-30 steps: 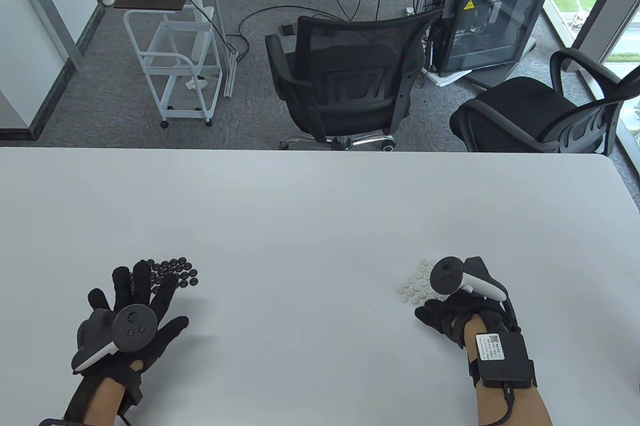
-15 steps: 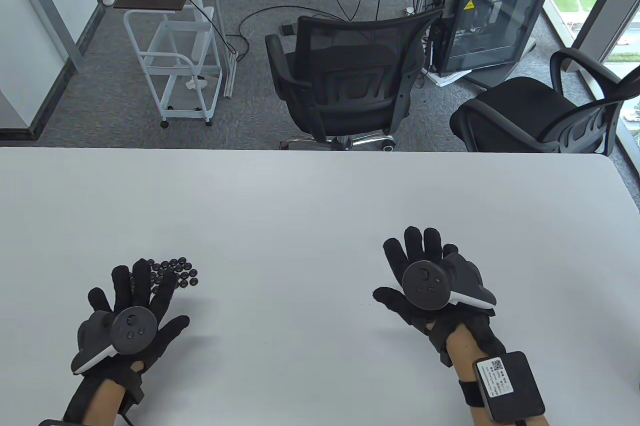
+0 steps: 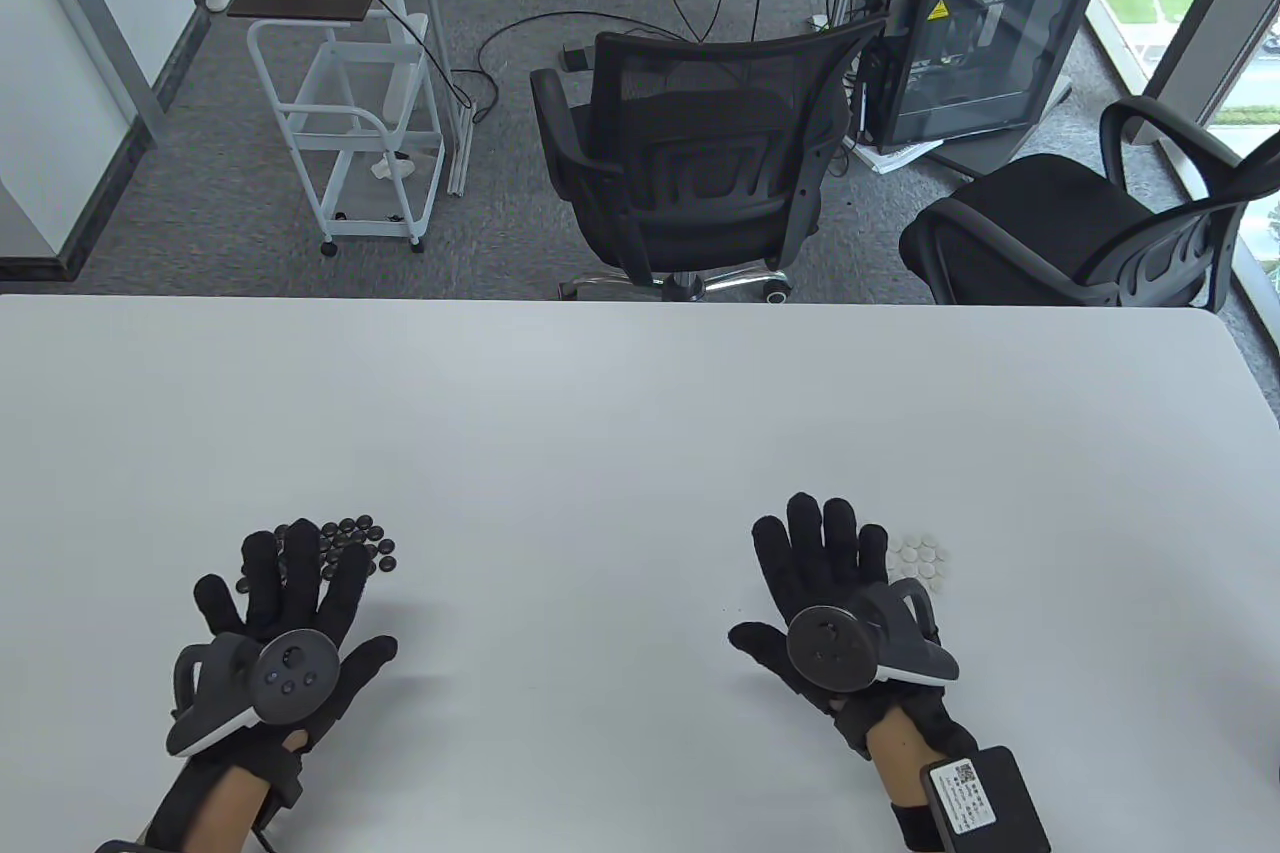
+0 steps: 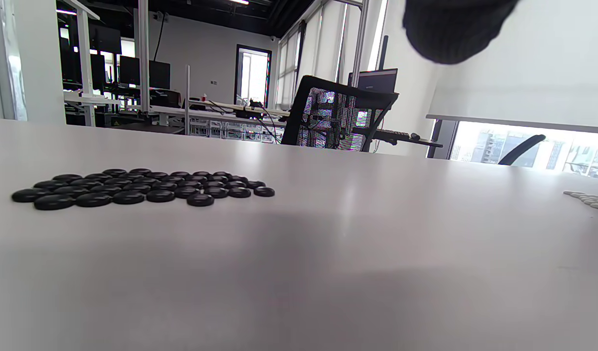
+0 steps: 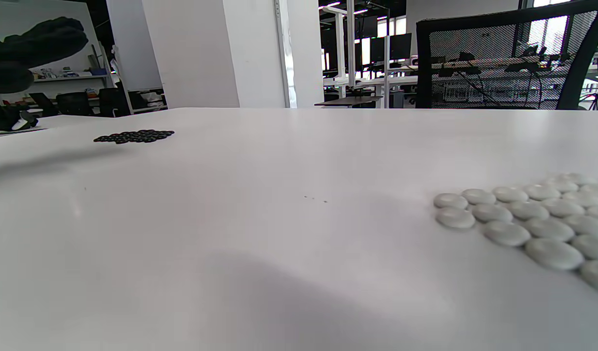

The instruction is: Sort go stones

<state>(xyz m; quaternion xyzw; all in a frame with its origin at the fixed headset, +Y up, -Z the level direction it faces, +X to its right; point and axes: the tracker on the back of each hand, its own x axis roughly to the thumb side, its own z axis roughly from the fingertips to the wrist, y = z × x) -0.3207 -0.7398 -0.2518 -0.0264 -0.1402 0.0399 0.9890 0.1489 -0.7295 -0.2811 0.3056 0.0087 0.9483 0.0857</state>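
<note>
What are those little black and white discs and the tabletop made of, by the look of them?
Black stones: smooth, slightly glossy, with faint highlights; probably plastic or glass, hard to tell. White stones: matte off-white, rounded; perhaps plastic or shell-like. Table: pale grey laminate with a soft sheen, judging by blurred reflections.

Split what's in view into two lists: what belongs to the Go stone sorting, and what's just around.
Job:
black stones, one cluster on the table
white stones, a separate cluster
left hand, fingers spread
right hand, fingers spread

Around:
office chairs
white cart
computer case
</note>
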